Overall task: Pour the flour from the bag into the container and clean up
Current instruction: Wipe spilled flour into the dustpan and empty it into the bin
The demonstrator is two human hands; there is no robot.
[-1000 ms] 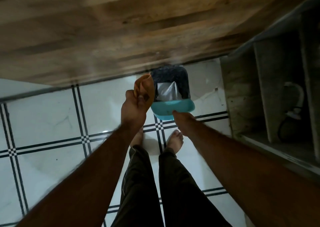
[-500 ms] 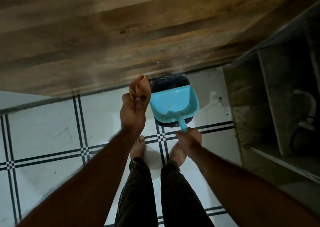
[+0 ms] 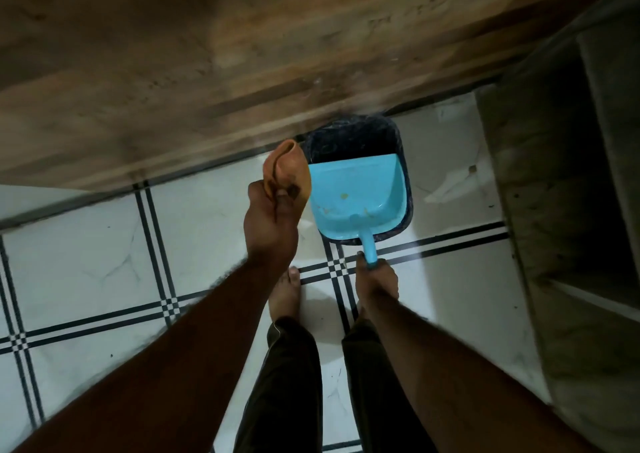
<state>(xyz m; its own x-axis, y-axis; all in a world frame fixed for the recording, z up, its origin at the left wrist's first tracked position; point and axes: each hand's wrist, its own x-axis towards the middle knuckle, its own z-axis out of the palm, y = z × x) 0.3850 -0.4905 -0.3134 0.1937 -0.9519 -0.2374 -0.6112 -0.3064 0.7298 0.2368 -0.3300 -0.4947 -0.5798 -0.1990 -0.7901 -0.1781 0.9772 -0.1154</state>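
Right hand (image 3: 377,284) gripping blue dustpan (image 3: 356,198) handle over dark bin (image 3: 349,137), left hand (image 3: 272,220) clutching what looks like an orange cloth (image 3: 287,172)

**Around my hands: wood, tile and stone**

Beyond my left hand (image 3: 270,224), a worn wooden surface (image 3: 207,54) fills the top of the view. Below both hands is the white tiled floor (image 3: 86,255), crossed by double black lines. My bare foot (image 3: 284,296) stands on it between my hands, with my dark trousers (image 3: 284,383) nearer me. Off to the right of my right hand (image 3: 377,283) rises a grey stone shelf unit (image 3: 554,175). A small scrap (image 3: 472,168) lies on the tile just beside that unit.
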